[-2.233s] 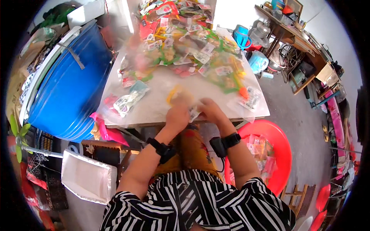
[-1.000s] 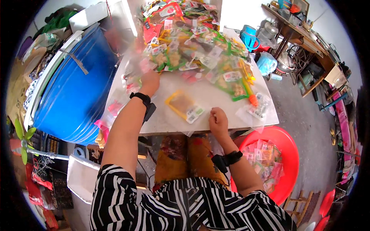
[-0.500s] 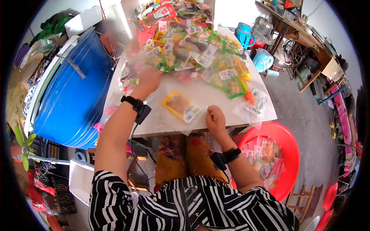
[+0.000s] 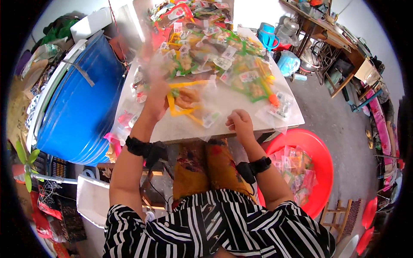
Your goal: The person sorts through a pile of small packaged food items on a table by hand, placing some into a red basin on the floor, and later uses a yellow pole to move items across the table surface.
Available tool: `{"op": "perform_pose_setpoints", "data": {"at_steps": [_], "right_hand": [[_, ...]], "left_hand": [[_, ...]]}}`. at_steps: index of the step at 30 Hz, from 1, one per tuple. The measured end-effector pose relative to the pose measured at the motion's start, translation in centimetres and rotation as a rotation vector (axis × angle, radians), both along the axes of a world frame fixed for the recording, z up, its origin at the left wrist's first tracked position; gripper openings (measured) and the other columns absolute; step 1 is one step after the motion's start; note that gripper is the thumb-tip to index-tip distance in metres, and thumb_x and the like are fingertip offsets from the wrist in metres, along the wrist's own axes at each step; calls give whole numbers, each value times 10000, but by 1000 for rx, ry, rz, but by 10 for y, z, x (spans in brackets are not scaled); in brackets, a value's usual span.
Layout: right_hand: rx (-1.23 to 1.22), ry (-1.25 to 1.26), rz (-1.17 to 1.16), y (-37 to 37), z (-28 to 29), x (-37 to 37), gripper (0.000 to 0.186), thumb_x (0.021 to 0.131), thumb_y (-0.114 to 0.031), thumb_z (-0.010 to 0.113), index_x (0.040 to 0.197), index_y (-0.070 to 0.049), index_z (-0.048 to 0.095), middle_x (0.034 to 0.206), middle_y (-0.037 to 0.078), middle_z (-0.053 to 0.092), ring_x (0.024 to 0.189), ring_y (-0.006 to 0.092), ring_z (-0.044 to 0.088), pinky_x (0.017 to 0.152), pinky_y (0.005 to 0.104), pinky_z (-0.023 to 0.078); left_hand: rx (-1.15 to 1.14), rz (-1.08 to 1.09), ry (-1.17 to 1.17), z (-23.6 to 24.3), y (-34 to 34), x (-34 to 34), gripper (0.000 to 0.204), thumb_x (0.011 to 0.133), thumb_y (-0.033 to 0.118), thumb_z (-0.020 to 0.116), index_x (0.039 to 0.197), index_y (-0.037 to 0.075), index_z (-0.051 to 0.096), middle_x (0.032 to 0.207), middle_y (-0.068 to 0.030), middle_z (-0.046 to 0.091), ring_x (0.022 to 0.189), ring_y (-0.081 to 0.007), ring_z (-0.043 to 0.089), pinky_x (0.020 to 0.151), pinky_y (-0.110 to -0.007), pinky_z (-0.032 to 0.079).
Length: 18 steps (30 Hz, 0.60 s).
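My left hand (image 4: 157,98) grips a yellow-edged clear packet with brown food (image 4: 186,97), lifted over a second yellow packet (image 4: 201,118) at the middle of the white table (image 4: 232,107). My right hand (image 4: 240,124) rests near the table's front edge, fingers loosely curled and apart with nothing in them. Behind both hands lies a big heap of mixed packets (image 4: 198,43) with red, green and yellow parts. At the right corner are clear bags with white labels (image 4: 282,109).
A large blue barrel (image 4: 79,103) stands left of the table. A red tub holding packets (image 4: 318,176) sits below its right edge. A white box (image 4: 91,198) and a small wooden stool (image 4: 335,219) are on the floor. A cluttered wooden desk (image 4: 327,38) stands at the back right.
My left hand has drawn a yellow packet out from the heap toward me, over the one that lay alone. My right hand has shifted slightly and loosened its curled fingers.
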State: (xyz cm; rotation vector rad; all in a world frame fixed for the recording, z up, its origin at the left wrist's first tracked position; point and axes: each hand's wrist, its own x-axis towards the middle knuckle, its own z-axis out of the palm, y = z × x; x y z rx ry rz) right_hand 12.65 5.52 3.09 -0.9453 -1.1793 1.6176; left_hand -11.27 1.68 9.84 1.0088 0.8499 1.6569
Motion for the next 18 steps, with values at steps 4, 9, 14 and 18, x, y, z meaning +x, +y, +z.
{"op": "perform_pose_setpoints", "data": {"at_steps": [4,9,14,18], "right_hand": [[-458,177,258,-5,9,19,329,747,-310,361,926,-34,367,718,112,489,623,213,486,474,271,373],[-637,639,685,-20,1,46,600,689,-525,297,1041,-39,310,922,135,452,758,241,475,516,296,396],[-498,630,631,-30,-21,72,619,688,-522,303,1046,-18,329,1004,154,413,881,260,432,688,357,373],[-495,670,621,-30,-32,88,540,676,-376,441,1016,31,340,992,158,423,897,248,432,786,366,323]], "left_hand": [[-97,83,673,15,-24,44,113,728,124,372,782,37,419,778,-93,461,713,-177,463,632,-282,381],[631,-219,1486,14,-64,106,90,618,112,452,684,57,426,810,-97,469,713,-248,454,634,-319,371],[1024,-252,1513,-7,-87,133,128,541,115,484,638,77,409,769,-71,465,773,-210,451,647,-320,374],[1109,-304,1546,-12,-87,132,122,555,134,489,636,87,411,783,-66,467,786,-206,448,633,-314,373]]}}
